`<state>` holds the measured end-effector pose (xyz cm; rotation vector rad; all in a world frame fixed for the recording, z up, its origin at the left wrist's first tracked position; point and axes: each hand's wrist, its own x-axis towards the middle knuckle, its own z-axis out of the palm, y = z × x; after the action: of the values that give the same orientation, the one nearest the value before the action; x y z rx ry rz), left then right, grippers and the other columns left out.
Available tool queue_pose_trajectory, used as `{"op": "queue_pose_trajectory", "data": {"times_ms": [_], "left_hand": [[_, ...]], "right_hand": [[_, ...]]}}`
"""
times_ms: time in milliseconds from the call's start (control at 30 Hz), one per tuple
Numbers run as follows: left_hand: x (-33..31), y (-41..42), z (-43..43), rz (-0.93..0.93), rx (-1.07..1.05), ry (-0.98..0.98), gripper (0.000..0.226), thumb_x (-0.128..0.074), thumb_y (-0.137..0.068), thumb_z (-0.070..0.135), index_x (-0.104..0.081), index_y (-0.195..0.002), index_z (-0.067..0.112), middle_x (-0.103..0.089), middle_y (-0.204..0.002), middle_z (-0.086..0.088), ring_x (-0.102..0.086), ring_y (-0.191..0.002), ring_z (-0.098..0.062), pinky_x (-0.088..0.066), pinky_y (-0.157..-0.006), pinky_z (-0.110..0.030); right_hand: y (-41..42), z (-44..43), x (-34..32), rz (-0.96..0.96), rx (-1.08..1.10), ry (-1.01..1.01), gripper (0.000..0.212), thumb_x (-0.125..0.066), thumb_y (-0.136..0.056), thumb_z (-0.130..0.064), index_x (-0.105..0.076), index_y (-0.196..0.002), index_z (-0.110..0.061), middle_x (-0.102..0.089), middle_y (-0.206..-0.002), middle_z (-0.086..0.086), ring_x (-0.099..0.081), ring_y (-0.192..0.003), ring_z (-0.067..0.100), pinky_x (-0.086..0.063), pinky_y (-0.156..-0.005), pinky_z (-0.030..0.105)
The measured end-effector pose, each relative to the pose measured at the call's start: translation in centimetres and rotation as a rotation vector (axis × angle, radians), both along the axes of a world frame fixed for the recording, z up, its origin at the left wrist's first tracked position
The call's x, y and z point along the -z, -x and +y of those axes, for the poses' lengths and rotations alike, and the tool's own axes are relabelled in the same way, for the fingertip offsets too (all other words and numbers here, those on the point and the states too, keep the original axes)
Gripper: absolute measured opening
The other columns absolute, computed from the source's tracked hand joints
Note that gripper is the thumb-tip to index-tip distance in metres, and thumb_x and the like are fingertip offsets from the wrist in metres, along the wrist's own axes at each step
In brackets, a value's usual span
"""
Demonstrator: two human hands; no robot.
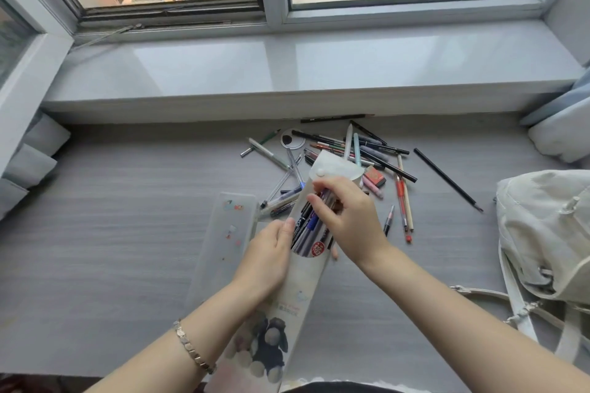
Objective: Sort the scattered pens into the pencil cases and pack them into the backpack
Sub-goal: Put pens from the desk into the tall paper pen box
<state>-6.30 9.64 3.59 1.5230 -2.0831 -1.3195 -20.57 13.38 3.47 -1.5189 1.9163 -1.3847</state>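
Note:
A long pale pencil case with a dark plush-animal print lies lengthwise in front of me, its snap flap thrown open at the far end. My left hand grips the case's left edge near the mouth. My right hand pinches a bundle of pens that sticks partly into the case. A frosted, translucent second pencil case lies just left of it. Several loose pens and pencils are scattered beyond the flap. A beige backpack sits at the right.
The work surface is a grey wood-grain desk under a glossy window sill. A lone black pencil lies between the pile and the backpack. The backpack's straps trail onto the desk. Folded curtain fabric hangs at left.

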Motion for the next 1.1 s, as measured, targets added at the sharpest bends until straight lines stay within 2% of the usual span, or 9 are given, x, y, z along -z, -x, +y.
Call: {"op": "queue_pose_trajectory", "data": {"times_ms": [67, 167, 233, 333, 433, 500, 600, 833, 1100], "left_hand": [[-0.1, 0.3, 0.1, -0.009, 0.010, 0.012, 0.040, -0.032, -0.098, 0.036, -0.043, -0.062, 0.021, -0.049, -0.063, 0.009, -0.046, -0.064, -0.010, -0.035, -0.061, -0.026], [0.0, 0.9, -0.1, -0.037, 0.022, 0.013, 0.041, -0.032, -0.098, 0.037, -0.039, -0.062, 0.019, -0.046, -0.063, 0.008, -0.044, -0.062, -0.011, -0.034, -0.061, -0.028], [0.0, 1.6, -0.3, -0.059, 0.034, 0.014, 0.042, -0.031, -0.098, 0.038, -0.040, -0.063, 0.017, -0.048, -0.064, 0.006, -0.046, -0.065, -0.014, -0.033, -0.061, -0.031], [0.0, 3.0, -1.1, -0.070, 0.030, 0.017, 0.043, -0.029, -0.099, 0.037, -0.049, -0.070, 0.011, -0.056, -0.073, 0.000, -0.052, -0.073, -0.018, -0.035, -0.067, -0.032], [-0.2, 4.6, -2.3, -0.060, 0.011, 0.022, 0.042, -0.028, -0.100, 0.034, -0.038, -0.063, 0.016, -0.046, -0.064, 0.004, -0.043, -0.065, -0.015, -0.026, -0.060, -0.032], [-0.2, 5.4, -3.1, -0.073, -0.017, 0.035, 0.044, -0.028, -0.100, 0.032, -0.031, -0.060, 0.016, -0.039, -0.060, 0.002, -0.037, -0.059, -0.014, -0.024, -0.055, -0.033], [0.1, 6.3, -4.2, -0.069, -0.091, 0.023, 0.043, -0.027, -0.100, 0.034, -0.036, -0.063, 0.014, -0.042, -0.063, 0.000, -0.040, -0.063, -0.018, -0.028, -0.058, -0.033], [0.5, 6.4, -5.8, -0.079, -0.166, 0.031, 0.044, -0.028, -0.100, 0.032, -0.031, -0.058, 0.017, -0.039, -0.061, 0.003, -0.035, -0.059, -0.014, -0.025, -0.060, -0.034], [0.8, 4.8, -6.6, -0.079, -0.234, 0.011, 0.044, -0.030, -0.100, 0.029, -0.029, -0.057, 0.018, -0.035, -0.059, 0.005, -0.031, -0.055, -0.008, -0.028, -0.050, -0.020]], "right_hand": [[0.5, 0.0, 0.6, 0.190, -0.035, 0.006, 0.030, -0.052, -0.087, -0.024, -0.067, -0.098, 0.000, -0.066, -0.100, 0.008, -0.057, -0.095, 0.011, -0.042, -0.090, 0.013], [1.3, -0.2, 1.6, 0.507, -0.060, -0.102, 0.035, -0.042, -0.087, -0.027, -0.070, -0.090, -0.006, -0.070, -0.103, 0.010, -0.062, -0.090, 0.031, -0.051, -0.084, 0.041], [2.1, -0.2, 1.5, 0.475, -0.131, -0.202, 0.040, -0.037, -0.087, -0.029, -0.070, -0.095, -0.007, -0.069, -0.107, 0.012, -0.063, -0.095, 0.034, -0.050, -0.086, 0.045], [4.2, 0.1, 0.4, 0.285, -0.200, -0.080, 0.034, -0.043, -0.089, -0.022, -0.067, -0.105, -0.003, -0.066, -0.113, 0.012, -0.058, -0.108, 0.021, -0.044, -0.096, 0.030], [7.2, 0.2, 0.1, 0.257, -0.018, 0.064, 0.017, -0.055, -0.085, -0.007, -0.068, -0.094, 0.000, -0.067, -0.091, 0.010, -0.057, -0.085, 0.012, -0.048, -0.078, 0.019], [9.3, -0.1, 0.7, 0.232, 0.126, -0.062, 0.015, -0.057, -0.083, 0.001, -0.068, -0.092, -0.003, -0.066, -0.088, 0.010, -0.058, -0.078, 0.017, -0.045, -0.069, 0.020], [12.5, -1.0, 2.6, 0.246, 0.238, -0.388, 0.020, -0.053, -0.085, 0.001, -0.068, -0.098, -0.004, -0.065, -0.100, 0.012, -0.060, -0.093, 0.027, -0.040, -0.077, 0.023], [14.0, -4.4, 5.1, 0.460, 0.143, -0.796, 0.032, -0.050, -0.086, -0.001, -0.051, -0.117, -0.007, -0.056, -0.116, 0.015, -0.048, -0.110, 0.033, -0.041, -0.087, 0.038], [13.1, -5.3, 4.1, 0.220, 0.266, -0.798, 0.033, -0.039, -0.089, -0.003, -0.044, -0.122, 0.002, -0.050, -0.123, 0.020, -0.050, -0.109, 0.034, -0.041, -0.085, 0.034]]}}
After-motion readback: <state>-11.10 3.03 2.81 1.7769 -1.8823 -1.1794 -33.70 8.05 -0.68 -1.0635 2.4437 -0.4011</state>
